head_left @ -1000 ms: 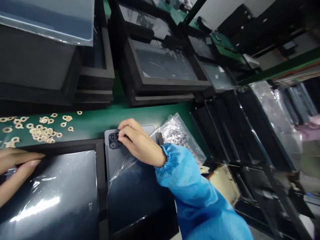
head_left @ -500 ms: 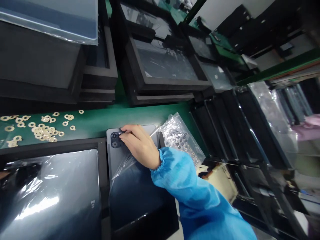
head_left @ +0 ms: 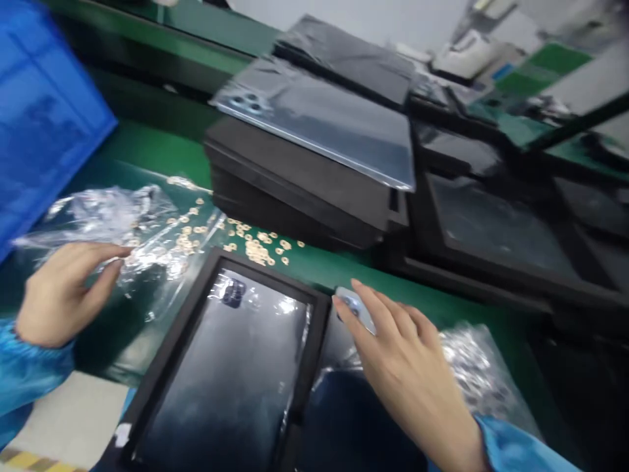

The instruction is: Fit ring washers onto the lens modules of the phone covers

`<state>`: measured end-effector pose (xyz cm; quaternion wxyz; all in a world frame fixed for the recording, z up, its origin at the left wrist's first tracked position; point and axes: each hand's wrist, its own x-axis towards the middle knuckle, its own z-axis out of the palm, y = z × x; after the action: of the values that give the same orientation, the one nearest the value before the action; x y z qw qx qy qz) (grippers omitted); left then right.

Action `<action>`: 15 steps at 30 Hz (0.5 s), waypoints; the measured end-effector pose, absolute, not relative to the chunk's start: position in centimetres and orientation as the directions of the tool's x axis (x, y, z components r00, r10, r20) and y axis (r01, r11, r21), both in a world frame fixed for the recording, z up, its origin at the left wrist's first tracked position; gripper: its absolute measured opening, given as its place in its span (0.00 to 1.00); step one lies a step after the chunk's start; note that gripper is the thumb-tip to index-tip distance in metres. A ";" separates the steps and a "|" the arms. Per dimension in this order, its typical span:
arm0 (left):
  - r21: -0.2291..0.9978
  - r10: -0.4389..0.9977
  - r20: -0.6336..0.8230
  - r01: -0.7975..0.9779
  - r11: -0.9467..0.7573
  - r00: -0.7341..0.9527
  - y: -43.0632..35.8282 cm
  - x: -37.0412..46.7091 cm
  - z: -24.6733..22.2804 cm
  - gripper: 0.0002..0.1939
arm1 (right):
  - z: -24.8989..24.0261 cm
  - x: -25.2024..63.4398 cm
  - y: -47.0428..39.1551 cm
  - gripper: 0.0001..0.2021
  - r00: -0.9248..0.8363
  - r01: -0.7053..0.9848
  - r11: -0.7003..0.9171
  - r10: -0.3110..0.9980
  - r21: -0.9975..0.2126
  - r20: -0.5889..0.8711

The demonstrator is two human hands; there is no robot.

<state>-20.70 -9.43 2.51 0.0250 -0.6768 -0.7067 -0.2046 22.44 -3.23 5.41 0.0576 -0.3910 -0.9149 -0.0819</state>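
My right hand [head_left: 405, 354] reaches over a grey tablet [head_left: 339, 341], its thumb and forefinger slightly apart at the camera block [head_left: 351, 305]. Clear film covers the lower part of this tablet. To the left, my left hand [head_left: 69, 292] has thumb and forefinger pinched together above crumpled clear plastic bags [head_left: 118, 210]; whatever is between the tips is too small to make out. Between my hands, a film-covered tablet [head_left: 236, 367] lies in a black foam tray [head_left: 206, 269]. Small pale rings [head_left: 258, 252] are scattered on the green mat behind it.
A blue crate [head_left: 44, 111] stands at the left. Behind the rings, another wrapped tablet [head_left: 319, 118] lies on stacked black foam trays [head_left: 295, 177]. More trays with tablets [head_left: 496, 223] stand at the right. A clear bag of small parts [head_left: 481, 367] lies beyond my right hand.
The view has swung left, bringing my left hand and the blue crate into sight. My right hand stays by the same tablet's camera block, its thumb and forefinger now farther apart.
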 end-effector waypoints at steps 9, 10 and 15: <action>0.174 0.949 0.311 0.978 -0.113 0.055 -9.4 -22.5 -1.4 0.15 | 3.6 -1.1 2.1 0.10 -0.894 0.257 0.801 0.409 -0.541 0.181; 0.170 0.950 0.309 0.981 -0.092 0.036 -9.2 -22.7 -1.6 0.18 | 2.7 -3.6 3.0 0.10 -0.901 0.280 0.787 0.413 -0.549 0.133; 0.190 0.962 0.271 0.982 -0.018 -0.035 -9.1 -24.2 -2.3 0.24 | -0.7 -10.2 4.0 0.08 -0.932 0.269 0.784 0.358 -0.559 0.052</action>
<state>-24.24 -9.10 -2.29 0.0299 -0.6939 -0.7002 -0.1650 -10.17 3.95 -0.73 0.0780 -0.1666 -0.9412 0.2833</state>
